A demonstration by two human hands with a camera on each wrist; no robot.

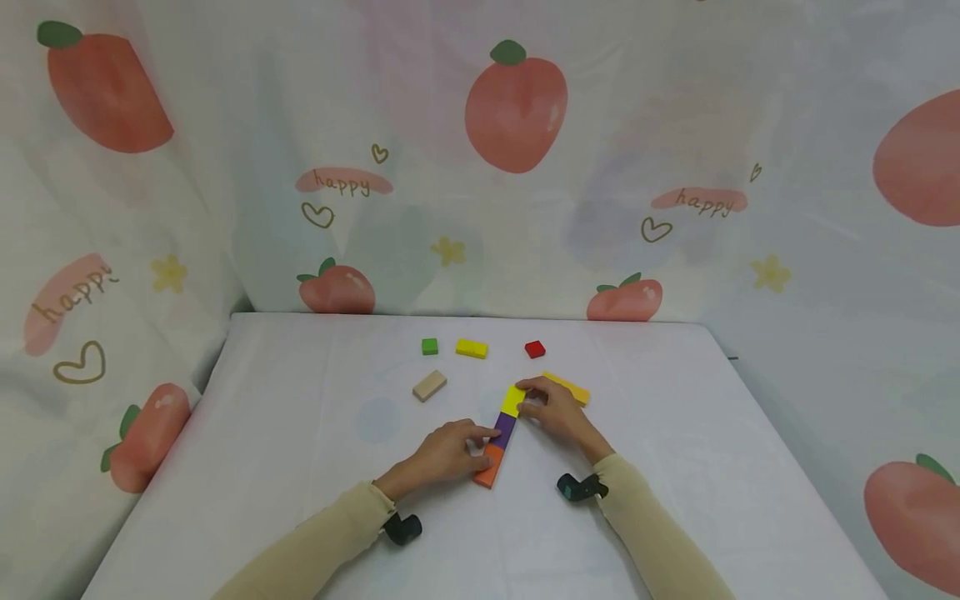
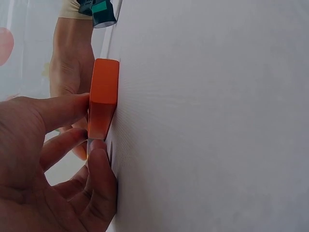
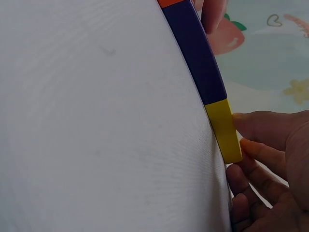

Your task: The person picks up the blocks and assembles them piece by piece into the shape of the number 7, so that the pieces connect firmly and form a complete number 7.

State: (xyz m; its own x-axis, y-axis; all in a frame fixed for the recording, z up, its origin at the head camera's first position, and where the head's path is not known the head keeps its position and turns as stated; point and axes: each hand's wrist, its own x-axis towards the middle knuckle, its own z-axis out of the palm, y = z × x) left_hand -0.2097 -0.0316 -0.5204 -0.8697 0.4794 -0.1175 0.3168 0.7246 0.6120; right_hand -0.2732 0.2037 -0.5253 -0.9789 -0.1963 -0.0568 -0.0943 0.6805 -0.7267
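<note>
An orange block (image 1: 489, 467), a purple block (image 1: 504, 430) and a yellow block (image 1: 513, 401) lie end to end in a slanting row on the white table. My left hand (image 1: 444, 452) holds the near part of the row from the left, thumb at the orange block and forefinger at the purple one. In the left wrist view, the orange block (image 2: 105, 82) shows beside the thumb. At the far end my right hand (image 1: 556, 408) pinches the yellow block. The right wrist view shows the thumb (image 3: 263, 129) against that yellow block (image 3: 224, 131), with other fingers curled around its end.
A long yellow-orange block (image 1: 567, 389) lies just behind the right hand. Farther back are a green block (image 1: 429, 347), another yellow piece (image 1: 472, 348) and a red block (image 1: 535, 349). A plain wooden block (image 1: 430, 386) sits left of the row. A printed curtain (image 1: 480, 242) hangs behind the table.
</note>
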